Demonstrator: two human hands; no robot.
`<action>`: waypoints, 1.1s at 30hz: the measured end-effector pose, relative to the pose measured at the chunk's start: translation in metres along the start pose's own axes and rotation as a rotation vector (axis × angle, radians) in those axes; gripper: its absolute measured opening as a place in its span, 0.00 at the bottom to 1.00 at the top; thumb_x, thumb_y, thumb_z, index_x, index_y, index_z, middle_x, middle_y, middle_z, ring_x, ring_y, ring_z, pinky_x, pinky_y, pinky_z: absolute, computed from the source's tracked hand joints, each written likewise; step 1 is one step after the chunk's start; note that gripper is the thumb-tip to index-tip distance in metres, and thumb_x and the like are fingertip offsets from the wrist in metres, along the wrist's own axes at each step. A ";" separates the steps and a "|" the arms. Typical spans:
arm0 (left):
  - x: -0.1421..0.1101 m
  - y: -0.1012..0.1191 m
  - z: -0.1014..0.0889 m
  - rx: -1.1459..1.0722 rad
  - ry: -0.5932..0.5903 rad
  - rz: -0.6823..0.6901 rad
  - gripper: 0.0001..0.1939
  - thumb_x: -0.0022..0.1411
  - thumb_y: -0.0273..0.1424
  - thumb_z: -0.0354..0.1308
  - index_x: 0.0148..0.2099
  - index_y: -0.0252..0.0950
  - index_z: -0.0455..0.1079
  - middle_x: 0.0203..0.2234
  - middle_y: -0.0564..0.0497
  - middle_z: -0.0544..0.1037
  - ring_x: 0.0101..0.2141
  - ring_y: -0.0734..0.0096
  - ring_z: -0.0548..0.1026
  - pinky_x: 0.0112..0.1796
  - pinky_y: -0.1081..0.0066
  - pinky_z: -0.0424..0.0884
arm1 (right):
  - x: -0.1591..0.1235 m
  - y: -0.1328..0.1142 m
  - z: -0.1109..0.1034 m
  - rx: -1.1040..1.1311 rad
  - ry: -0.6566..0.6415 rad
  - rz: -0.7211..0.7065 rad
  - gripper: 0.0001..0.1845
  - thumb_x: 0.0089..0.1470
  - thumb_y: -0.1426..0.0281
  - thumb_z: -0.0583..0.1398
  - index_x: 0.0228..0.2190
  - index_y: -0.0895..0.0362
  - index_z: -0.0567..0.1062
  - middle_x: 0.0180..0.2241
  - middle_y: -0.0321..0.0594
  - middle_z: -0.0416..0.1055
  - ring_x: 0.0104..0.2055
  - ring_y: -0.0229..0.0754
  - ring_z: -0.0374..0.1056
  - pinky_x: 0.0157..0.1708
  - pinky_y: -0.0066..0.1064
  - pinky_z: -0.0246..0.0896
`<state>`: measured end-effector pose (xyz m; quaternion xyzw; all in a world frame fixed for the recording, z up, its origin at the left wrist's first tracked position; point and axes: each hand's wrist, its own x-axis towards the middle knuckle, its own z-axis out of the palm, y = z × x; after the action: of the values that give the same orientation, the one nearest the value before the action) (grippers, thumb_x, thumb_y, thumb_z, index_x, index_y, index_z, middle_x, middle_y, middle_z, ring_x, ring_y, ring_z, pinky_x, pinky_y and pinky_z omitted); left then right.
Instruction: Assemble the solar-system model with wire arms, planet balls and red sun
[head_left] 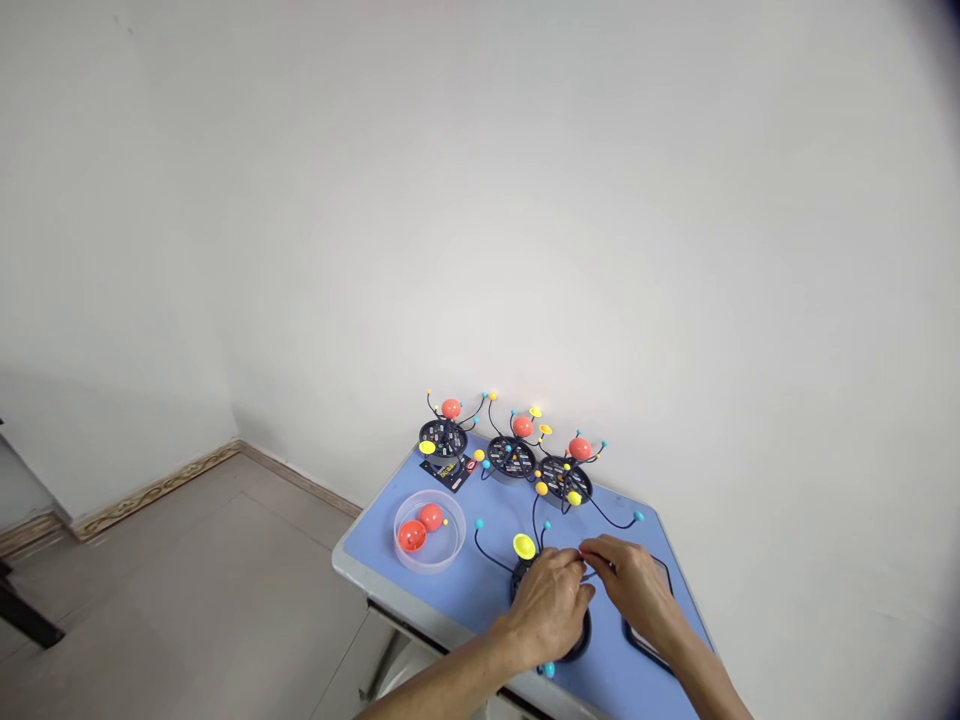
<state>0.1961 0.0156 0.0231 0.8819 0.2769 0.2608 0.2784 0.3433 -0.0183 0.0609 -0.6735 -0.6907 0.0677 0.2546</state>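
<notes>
A solar system model with a round black base (577,640) stands on the table in front of me, largely covered by my hands. Thin curved black arms rise from it, tipped with balls, among them a yellow ringed ball (524,546) and a blue ball (479,524). My left hand (551,605) lies over the base with its fingers closed on the model. Beside it, my right hand (630,580) pinches at the end of an arm, where a speck of red shows. What exactly sits between the right fingertips is hidden.
Three similar models with red centre balls (580,449) stand along the wall. A clear round tray (459,552) holds a red ball (430,517) and a red half shell (412,537). A black printed card (450,475) lies behind it. A black-framed flat object (663,570) lies under my right arm.
</notes>
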 end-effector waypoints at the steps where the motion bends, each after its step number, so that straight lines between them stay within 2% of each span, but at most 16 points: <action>1: 0.000 -0.001 0.000 -0.013 0.000 -0.002 0.13 0.67 0.26 0.49 0.48 0.30 0.73 0.47 0.43 0.78 0.50 0.58 0.73 0.54 0.63 0.67 | 0.000 -0.001 0.000 0.005 -0.003 -0.004 0.19 0.56 0.66 0.49 0.22 0.53 0.77 0.27 0.43 0.77 0.28 0.45 0.70 0.29 0.33 0.57; 6: -0.001 -0.001 0.000 -0.042 -0.003 -0.012 0.15 0.67 0.27 0.48 0.51 0.33 0.72 0.49 0.43 0.77 0.50 0.58 0.74 0.54 0.64 0.68 | -0.001 -0.003 -0.001 0.055 0.000 0.024 0.18 0.54 0.64 0.51 0.23 0.53 0.77 0.26 0.44 0.76 0.28 0.46 0.69 0.30 0.34 0.57; 8: -0.001 -0.001 -0.001 -0.027 -0.015 -0.017 0.15 0.67 0.27 0.47 0.51 0.32 0.72 0.48 0.43 0.77 0.49 0.58 0.74 0.53 0.63 0.68 | 0.000 -0.002 0.000 0.099 0.001 0.069 0.17 0.52 0.64 0.52 0.25 0.53 0.78 0.25 0.43 0.77 0.28 0.45 0.70 0.30 0.33 0.59; 12: -0.003 0.000 -0.001 -0.022 -0.016 0.001 0.16 0.68 0.28 0.47 0.51 0.31 0.72 0.47 0.43 0.77 0.48 0.57 0.75 0.53 0.63 0.69 | 0.002 0.004 0.000 0.210 -0.011 0.204 0.18 0.48 0.61 0.52 0.27 0.55 0.79 0.19 0.40 0.74 0.21 0.42 0.68 0.25 0.32 0.61; 16: -0.003 -0.002 0.000 -0.032 -0.010 -0.002 0.16 0.68 0.29 0.47 0.52 0.31 0.71 0.48 0.43 0.77 0.49 0.57 0.75 0.53 0.62 0.69 | 0.004 0.007 0.000 0.297 -0.018 0.284 0.19 0.43 0.58 0.54 0.26 0.57 0.79 0.19 0.40 0.73 0.20 0.41 0.66 0.24 0.32 0.63; 23: -0.004 -0.001 -0.002 -0.026 -0.025 0.005 0.17 0.68 0.29 0.47 0.54 0.31 0.71 0.49 0.43 0.76 0.49 0.57 0.75 0.54 0.63 0.69 | 0.007 0.003 0.000 0.362 -0.029 0.320 0.19 0.40 0.56 0.57 0.23 0.57 0.79 0.16 0.37 0.69 0.18 0.40 0.63 0.22 0.32 0.60; 33: -0.004 -0.001 -0.002 -0.024 -0.020 0.015 0.17 0.68 0.28 0.47 0.53 0.31 0.72 0.48 0.43 0.77 0.48 0.58 0.76 0.53 0.63 0.70 | 0.007 0.002 -0.003 0.344 -0.067 0.316 0.21 0.44 0.53 0.56 0.17 0.56 0.76 0.13 0.34 0.64 0.15 0.37 0.58 0.19 0.30 0.53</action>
<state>0.1916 0.0150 0.0227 0.8831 0.2644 0.2572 0.2899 0.3466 -0.0121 0.0639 -0.7174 -0.5629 0.2459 0.3286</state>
